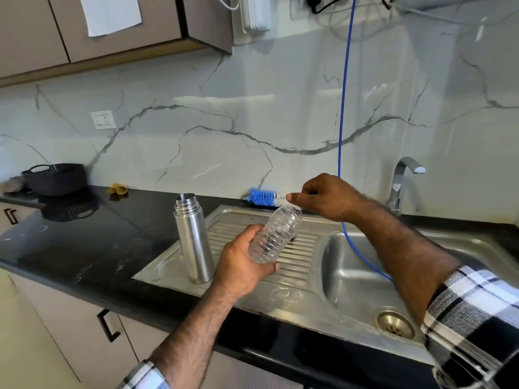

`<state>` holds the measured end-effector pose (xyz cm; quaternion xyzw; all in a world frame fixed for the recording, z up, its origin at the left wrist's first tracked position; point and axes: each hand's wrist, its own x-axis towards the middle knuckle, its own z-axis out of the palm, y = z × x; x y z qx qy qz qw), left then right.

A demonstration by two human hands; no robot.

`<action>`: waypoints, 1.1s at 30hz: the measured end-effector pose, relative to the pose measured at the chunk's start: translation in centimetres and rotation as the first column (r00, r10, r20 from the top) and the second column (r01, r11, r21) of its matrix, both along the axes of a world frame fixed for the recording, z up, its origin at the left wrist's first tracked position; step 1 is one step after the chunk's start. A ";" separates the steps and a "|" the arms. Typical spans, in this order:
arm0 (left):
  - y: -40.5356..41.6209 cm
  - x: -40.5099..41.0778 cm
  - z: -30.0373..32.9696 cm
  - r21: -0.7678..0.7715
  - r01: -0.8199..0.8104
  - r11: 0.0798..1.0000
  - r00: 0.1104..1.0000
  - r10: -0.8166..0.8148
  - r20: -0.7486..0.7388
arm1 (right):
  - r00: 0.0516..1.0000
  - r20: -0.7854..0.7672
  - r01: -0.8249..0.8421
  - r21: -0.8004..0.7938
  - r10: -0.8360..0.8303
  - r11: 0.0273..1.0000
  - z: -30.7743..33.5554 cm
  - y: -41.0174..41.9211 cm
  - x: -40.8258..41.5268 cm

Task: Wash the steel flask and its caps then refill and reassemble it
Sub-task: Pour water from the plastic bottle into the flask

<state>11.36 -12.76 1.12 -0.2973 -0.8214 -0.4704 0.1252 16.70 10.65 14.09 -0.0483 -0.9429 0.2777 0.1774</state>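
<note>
My left grip wraps the base of a clear, ribbed plastic bottle, tilted with its neck up toward my right grip. That one is pinched tight at the bottle's mouth; whatever it pinches is covered by my fingers, so I cannot tell if it is a cap. The steel flask stands upright and uncapped on the ridged steel drainboard, just left of my left hand, its brushed cylinder smooth below a threaded neck. Behind the bottle lies a bottle brush with blue and white bristles, its handle hidden by my right hand. A thin blue hose drops down the marble wall into the sink, partly behind my forearm. On the glossy black table sit a dark basket and a crumpled yellow thing. The tap curves at right.
</note>
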 end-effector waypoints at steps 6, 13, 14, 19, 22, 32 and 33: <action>0.4 0.8 -1.1 -0.027 -0.128 0.991 0.983 0.124 -0.134 | 0.976 0.060 0.203 0.118 -0.211 0.972 -1.1 -2.2 -0.8; 0.6 -0.2 -1.0 -0.027 -0.168 0.985 0.981 0.164 -0.102 | 0.994 0.031 0.108 -0.044 -0.107 0.993 -2.3 -2.4 -2.8; 0.9 -0.4 -0.7 -0.014 -0.161 0.987 0.982 0.159 -0.101 | 0.998 0.027 0.067 -0.097 -0.065 0.993 -2.0 -2.5 -3.1; 2.2 -3.1 -0.1 0.068 -0.185 0.980 0.978 0.191 -0.084 | 0.989 -0.124 0.071 -0.123 -0.086 0.990 0.7 -2.1 -6.0; 3.0 -6.1 -0.1 0.115 -0.271 0.956 0.962 0.273 0.000 | 0.980 -0.170 0.094 -0.059 -0.102 0.994 2.6 -2.0 -8.9; 6.9 -14.0 -1.4 0.240 -0.474 0.847 0.876 0.428 0.222 | 0.964 -0.264 0.081 0.129 -0.045 0.988 2.4 -1.2 -20.7; 6.9 -14.4 -1.6 0.246 -0.478 0.843 0.873 0.423 0.244 | 0.967 -0.254 0.070 0.147 -0.030 0.987 1.9 -1.1 -22.0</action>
